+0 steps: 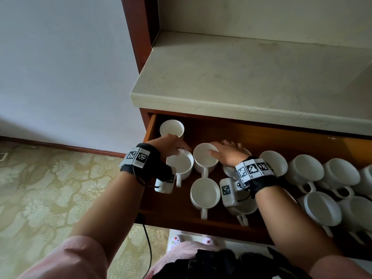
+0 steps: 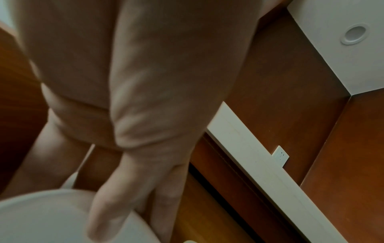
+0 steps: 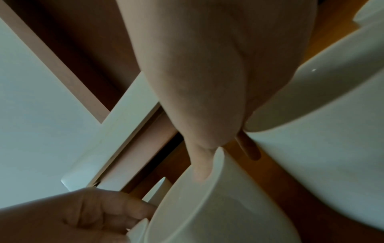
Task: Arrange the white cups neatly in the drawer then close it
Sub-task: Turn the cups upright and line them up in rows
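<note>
An open wooden drawer (image 1: 201,225) holds several white cups with handles. My left hand (image 1: 175,147) grips the far rim of one cup (image 1: 180,165) near the drawer's left end; in the left wrist view its fingers (image 2: 108,205) curl over that cup (image 2: 41,217). My right hand (image 1: 223,153) pinches the rim of the neighbouring cup (image 1: 204,158), thumb inside it. The right wrist view shows this thumb (image 3: 199,169) in the cup (image 3: 218,213). One more cup (image 1: 172,128) stands at the back left and another (image 1: 205,193) near the front.
Several more cups (image 1: 306,170) crowd the drawer's right half, handles toward me; one (image 3: 322,123) sits close beside my right palm. A pale stone countertop (image 1: 241,81) overhangs the drawer's back. Patterned carpet (image 1: 60,188) lies to the left, and a black cable (image 1: 148,238) hangs below.
</note>
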### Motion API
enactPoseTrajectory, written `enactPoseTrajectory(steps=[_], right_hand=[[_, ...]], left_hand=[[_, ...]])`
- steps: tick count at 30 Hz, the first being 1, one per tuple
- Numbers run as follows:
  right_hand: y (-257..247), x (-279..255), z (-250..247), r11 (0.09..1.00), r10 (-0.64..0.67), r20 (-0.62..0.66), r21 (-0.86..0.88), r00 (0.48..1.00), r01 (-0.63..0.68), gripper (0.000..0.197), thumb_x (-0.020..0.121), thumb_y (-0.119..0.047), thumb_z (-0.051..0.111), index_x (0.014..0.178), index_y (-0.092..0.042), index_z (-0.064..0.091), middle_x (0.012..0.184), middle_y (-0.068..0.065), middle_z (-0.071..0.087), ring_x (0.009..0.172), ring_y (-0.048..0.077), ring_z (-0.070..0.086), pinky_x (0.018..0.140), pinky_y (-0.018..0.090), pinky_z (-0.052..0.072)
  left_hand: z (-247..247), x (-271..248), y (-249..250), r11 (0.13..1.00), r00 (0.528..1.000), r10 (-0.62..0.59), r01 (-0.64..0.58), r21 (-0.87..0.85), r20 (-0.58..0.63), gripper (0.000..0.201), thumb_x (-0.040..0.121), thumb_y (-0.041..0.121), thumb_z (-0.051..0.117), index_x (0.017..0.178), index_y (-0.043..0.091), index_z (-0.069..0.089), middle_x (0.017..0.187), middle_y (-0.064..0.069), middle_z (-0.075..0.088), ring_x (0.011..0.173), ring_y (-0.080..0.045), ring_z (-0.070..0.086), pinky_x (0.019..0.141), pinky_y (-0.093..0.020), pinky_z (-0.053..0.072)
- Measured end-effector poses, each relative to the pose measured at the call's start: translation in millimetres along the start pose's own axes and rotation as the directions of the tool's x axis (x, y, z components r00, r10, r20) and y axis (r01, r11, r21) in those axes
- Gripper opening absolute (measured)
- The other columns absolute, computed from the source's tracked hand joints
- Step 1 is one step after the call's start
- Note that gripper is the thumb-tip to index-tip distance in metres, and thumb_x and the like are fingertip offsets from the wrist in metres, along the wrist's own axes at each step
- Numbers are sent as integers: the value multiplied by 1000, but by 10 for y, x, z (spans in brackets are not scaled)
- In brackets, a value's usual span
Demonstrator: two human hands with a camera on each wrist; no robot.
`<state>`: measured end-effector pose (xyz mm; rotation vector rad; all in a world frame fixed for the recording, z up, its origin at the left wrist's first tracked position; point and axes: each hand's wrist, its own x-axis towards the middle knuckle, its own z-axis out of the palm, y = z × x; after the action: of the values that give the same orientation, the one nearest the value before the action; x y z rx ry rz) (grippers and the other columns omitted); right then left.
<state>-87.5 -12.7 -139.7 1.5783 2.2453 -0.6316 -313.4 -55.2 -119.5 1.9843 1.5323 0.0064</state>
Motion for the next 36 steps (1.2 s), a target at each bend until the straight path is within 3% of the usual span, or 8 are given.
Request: enactPoseTrajectory(steps=[9,18,20,23,26,30,34,36], right_hand=[[-19,6,22,997,-15,-7,-80,1000,15,55,97,-55,24,140,-25,37,149,4,26,136,30,22,108,45,16],[-24,6,21,996,-12,1,-88,1000,12,59,95,-59,24,140,-23,37,150,4,25,137,30,21,110,45,15],[-25,2,16,996,-8,8,-89,1000,8,62,94,-61,24,142,-22,36,151,4,24,138,30,20,110,45,14],[-19,2,14,996,-9,16,-93,1000,10,65,93,-64,21,142,-23,36,151,4,25,136,30,21,109,44,15],[-13,-3,6,996,-16,17,-91,1000,17,64,93,-64,21,141,-24,37,149,2,26,133,28,24,107,41,18],[-5,-6,-3,996,-31,18,-88,999,32,60,93,-64,21,137,-28,40,146,1,30,130,27,27,103,40,19],[11,4,8,996,-35,21,-83,999,36,62,91,-68,21,133,-28,44,142,0,33,126,26,29,101,40,20],[9,10,10,996,-32,25,-83,999,34,64,91,-69,21,132,-27,45,141,0,33,126,26,29,102,41,19]], left_hand=[[21,25,-20,1000,998,2,-4,-24,-67,35,90,-2,55,118,15,68,120,1,67,116,-10,58,96,-11,34],[-79,27,36,999,1000,-21,20,27,15,39,88,-4,58,122,14,65,121,-1,66,116,-12,58,93,-10,34],[-112,23,44,999,999,-28,27,45,36,40,88,-4,57,123,13,64,122,-2,66,117,-14,58,87,-4,35],[-157,-2,47,997,995,-46,41,63,87,41,89,-6,55,125,12,63,122,-5,65,111,-20,61,62,7,38],[-168,-35,56,996,991,-54,46,71,119,42,86,-5,58,123,15,65,120,-2,66,109,-18,62,58,5,41],[-150,-79,27,995,980,-86,77,61,177,46,82,-3,64,119,25,67,116,4,68,104,-14,65,81,-20,54],[-149,-139,11,994,964,-109,103,37,244,47,82,-3,63,117,28,68,114,4,68,81,-8,67,61,-17,55],[-143,-160,21,992,951,-120,107,60,284,47,84,-1,63,120,28,67,118,2,66,83,-14,69,64,-18,56]])
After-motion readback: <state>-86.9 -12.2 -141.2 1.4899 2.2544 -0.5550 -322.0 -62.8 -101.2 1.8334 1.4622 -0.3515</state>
